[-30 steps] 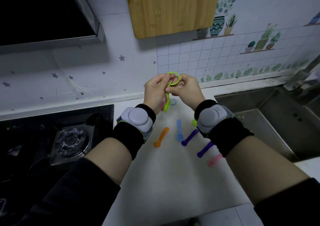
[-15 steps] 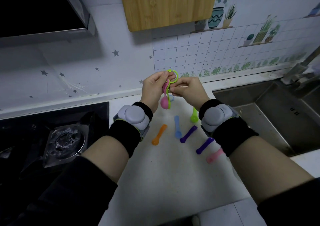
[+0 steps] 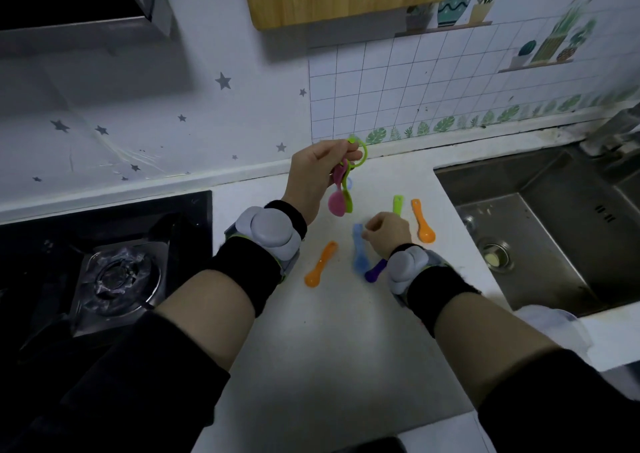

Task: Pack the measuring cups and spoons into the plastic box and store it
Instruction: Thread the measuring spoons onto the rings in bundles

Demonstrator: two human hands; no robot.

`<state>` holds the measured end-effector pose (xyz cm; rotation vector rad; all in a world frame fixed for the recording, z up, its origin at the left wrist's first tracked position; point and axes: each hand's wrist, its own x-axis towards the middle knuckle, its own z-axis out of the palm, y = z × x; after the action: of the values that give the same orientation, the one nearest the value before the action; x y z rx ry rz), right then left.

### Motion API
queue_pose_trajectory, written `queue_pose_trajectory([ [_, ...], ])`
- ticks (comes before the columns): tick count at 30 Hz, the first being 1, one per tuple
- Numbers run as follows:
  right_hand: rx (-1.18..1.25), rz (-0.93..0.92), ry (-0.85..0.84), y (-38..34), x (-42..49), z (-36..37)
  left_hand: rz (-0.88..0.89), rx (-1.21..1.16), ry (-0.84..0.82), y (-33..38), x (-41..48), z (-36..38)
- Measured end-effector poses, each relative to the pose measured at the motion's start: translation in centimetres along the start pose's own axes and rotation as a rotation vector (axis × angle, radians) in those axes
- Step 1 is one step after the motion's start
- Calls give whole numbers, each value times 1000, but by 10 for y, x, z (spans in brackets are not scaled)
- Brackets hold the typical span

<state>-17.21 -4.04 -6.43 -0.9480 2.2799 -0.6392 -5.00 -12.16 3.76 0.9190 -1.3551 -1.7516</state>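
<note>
"Where are the spoons (image 3: 320,265)?"
"Loose on the counter (image 3: 329,348), toward its sink (image 3: 536,244) edge. Left hand (image 3: 317,175) pinches the green ring (image 3: 362,156), pink spoon (image 3: 336,203) dangling; right hand (image 3: 389,234) pinches the blue spoon (image 3: 358,255)."
"Handling?"
"Probably light, stiff, slick. Pinch the handle."

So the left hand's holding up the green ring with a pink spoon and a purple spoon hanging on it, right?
Not quite. The head view shows the left hand holding up the green ring with a pink spoon and a green spoon hanging on it. The purple spoon lies on the counter.
</note>
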Motion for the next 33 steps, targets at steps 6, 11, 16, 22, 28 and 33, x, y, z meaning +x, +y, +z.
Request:
queue_pose_trajectory([
  [6,-88,74,-85,12,5,26,-15,-5,17,-6,7,-6],
  [11,-137,61,-108,12,10,34,-29,-21,24,-10,11,-9],
  [16,-174,51,-137,15,11,40,-43,-20,37,-11,15,-12],
  [22,-11,93,-76,11,9,40,-45,-20,42,-12,17,-13],
  [28,285,171,-96,-2,7,25,-29,-11,49,-10,9,-12],
  [33,594,131,-226,-28,3,-5,-6,-8,60,2,0,-14],
])
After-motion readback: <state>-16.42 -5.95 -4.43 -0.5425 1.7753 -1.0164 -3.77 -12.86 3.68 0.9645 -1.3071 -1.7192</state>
